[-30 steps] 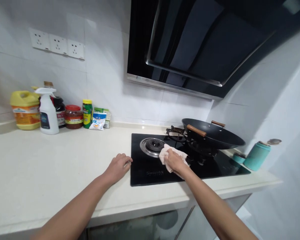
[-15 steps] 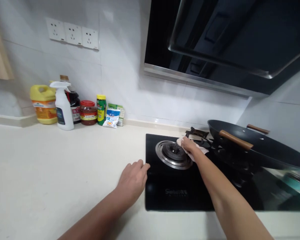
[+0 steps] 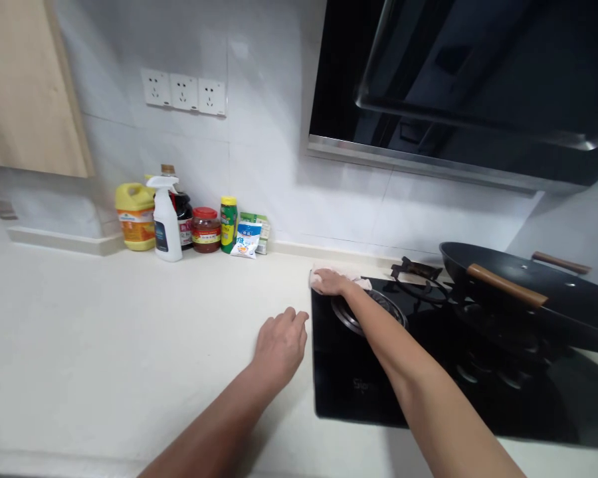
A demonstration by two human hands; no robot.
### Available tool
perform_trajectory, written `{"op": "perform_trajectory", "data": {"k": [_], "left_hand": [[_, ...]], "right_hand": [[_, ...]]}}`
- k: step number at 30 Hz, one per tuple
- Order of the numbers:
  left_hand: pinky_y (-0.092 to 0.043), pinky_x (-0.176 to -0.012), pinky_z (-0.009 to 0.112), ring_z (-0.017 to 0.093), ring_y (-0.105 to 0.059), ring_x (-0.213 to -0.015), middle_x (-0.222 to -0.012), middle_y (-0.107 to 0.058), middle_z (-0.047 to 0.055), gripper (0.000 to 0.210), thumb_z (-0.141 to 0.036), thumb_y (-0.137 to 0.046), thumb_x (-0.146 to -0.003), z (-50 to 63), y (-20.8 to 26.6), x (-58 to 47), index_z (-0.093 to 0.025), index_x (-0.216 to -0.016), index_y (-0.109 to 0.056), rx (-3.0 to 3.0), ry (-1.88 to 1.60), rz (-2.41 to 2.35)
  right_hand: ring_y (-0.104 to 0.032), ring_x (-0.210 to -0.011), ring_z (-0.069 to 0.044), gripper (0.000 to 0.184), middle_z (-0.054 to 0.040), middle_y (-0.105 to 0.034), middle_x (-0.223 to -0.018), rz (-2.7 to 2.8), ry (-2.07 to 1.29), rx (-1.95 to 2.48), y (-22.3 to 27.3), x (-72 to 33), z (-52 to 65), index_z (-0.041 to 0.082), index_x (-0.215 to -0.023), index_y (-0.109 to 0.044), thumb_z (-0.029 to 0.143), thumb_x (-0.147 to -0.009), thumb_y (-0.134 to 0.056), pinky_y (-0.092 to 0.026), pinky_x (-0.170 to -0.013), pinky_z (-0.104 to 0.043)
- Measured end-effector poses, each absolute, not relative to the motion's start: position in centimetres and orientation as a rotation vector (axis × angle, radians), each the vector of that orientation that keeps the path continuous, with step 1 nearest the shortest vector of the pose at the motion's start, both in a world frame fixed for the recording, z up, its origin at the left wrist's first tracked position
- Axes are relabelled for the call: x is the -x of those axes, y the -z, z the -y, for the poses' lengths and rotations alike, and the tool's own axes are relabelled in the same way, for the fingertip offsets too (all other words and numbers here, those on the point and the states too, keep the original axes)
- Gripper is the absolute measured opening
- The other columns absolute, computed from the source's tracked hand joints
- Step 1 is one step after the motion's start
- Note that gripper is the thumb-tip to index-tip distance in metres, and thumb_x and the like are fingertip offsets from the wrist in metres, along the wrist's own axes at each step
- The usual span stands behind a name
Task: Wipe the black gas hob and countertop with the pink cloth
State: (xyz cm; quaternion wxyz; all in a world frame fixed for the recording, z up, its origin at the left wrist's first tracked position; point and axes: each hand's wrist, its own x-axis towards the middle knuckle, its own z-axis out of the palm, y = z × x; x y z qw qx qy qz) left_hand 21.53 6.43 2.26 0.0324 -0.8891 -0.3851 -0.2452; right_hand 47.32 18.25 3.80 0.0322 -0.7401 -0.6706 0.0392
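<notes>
My right hand is closed on a pale cloth, pressing it on the back left corner of the black gas stove. The cloth spreads out to the right of my fingers. My right forearm crosses over the left burner and hides part of its metal ring. Just left of the stove's edge, my left hand is over the white counter, palm down with loosely bent fingers and nothing visible in it.
A black wok with wooden handles sits on the right burner. Beside it lies a loose pan support. Along the wall stand a yellow jug, a white spray bottle, a red-lidded jar and packets. The range hood hangs above.
My right hand has moved the cloth left, from the right side of the left burner to the stove's back left corner. My left hand stays near the left edge. The view has turned left.
</notes>
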Motion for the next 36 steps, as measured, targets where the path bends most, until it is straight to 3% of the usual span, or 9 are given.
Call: {"op": "perform_trajectory", "data": {"k": [4,10,15,18,22,27,36], "left_hand": [[-0.046,-0.077,0.035,0.02,-0.064,-0.083,-0.107,-0.067,0.005,0.035,-0.019,-0.036,-0.101,-6.9,-2.6,-21.2,-0.022,-0.122,-0.064,2.695,0.794,1.269],[-0.046,-0.083,0.033,0.021,-0.065,-0.098,-0.114,-0.066,0.005,0.033,-0.022,-0.037,-0.1,-7.6,-2.3,-20.7,-0.024,-0.12,-0.064,2.74,0.863,1.434],[-0.046,-0.089,0.033,0.021,-0.063,-0.106,-0.116,-0.066,0.006,0.033,-0.022,-0.037,-0.098,-7.8,-2.0,-20.4,-0.023,-0.113,-0.066,2.84,0.876,1.473],[-0.047,-0.087,0.033,0.022,-0.064,-0.104,-0.114,-0.067,0.006,0.033,-0.021,-0.037,-0.097,-7.7,-2.0,-20.2,-0.022,-0.11,-0.068,2.865,0.869,1.47],[-0.047,-0.087,0.033,0.022,-0.064,-0.103,-0.112,-0.068,0.006,0.032,-0.021,-0.038,-0.096,-7.7,-1.9,-20.0,-0.022,-0.107,-0.068,2.881,0.888,1.464],[-0.047,-0.087,0.034,0.022,-0.064,-0.104,-0.112,-0.069,0.006,0.032,-0.022,-0.038,-0.095,-7.9,-1.6,-20.1,-0.022,-0.106,-0.068,2.901,0.91,1.443],[-0.047,-0.085,0.034,0.023,-0.065,-0.101,-0.11,-0.07,0.006,0.032,-0.02,-0.039,-0.095,-8.2,-1.5,-20.8,-0.022,-0.105,-0.069,2.947,0.852,1.401]], "right_hand": [[-0.027,-0.148,-0.034,0.062,-0.0071,-0.027,-0.164,2.228,-0.184,2.14,-3.8,-43.7,-13.8,0.03,-0.153,-0.036,0.057,-0.097,-0.037,-0.022,-0.116,-0.06],[-0.021,-0.15,-0.034,0.056,-0.0134,-0.03,-0.162,2.32,-0.183,1.91,-3.8,-39.7,-1.7,0.026,-0.151,-0.04,0.052,-0.101,-0.035,-0.019,-0.117,-0.059],[-0.015,-0.152,-0.029,0.048,-0.0036,-0.024,-0.165,2.297,-0.32,1.836,-3.5,-38.6,9.6,0.038,-0.146,-0.045,0.052,-0.101,-0.04,-0.011,-0.12,-0.055],[-0.029,-0.147,-0.028,0.042,-0.0055,-0.036,-0.158,2.237,-0.214,1.873,-3.3,-39.8,13.9,0.037,-0.138,-0.054,0.046,-0.097,-0.049,-0.02,-0.118,-0.051],[-0.051,-0.123,-0.026,0.039,-0.0093,-0.058,-0.134,2.081,-0.069,1.983,-3.2,-43.5,15.6,0.029,-0.128,-0.059,0.043,-0.092,-0.054,-0.037,-0.106,-0.043],[-0.045,-0.132,-0.028,0.059,-0.0134,-0.05,-0.145,1.863,0.09,2.173,-2.0,-48.9,12.2,0.018,-0.146,-0.043,0.049,-0.096,-0.043,-0.03,-0.112,-0.041],[-0.055,-0.124,-0.03,0.051,-0.0161,-0.059,-0.136,1.419,0.065,2.503,-2.1,-54.5,3.8,0.014,-0.136,-0.048,0.043,-0.094,-0.04,-0.039,-0.099,-0.038]]}}
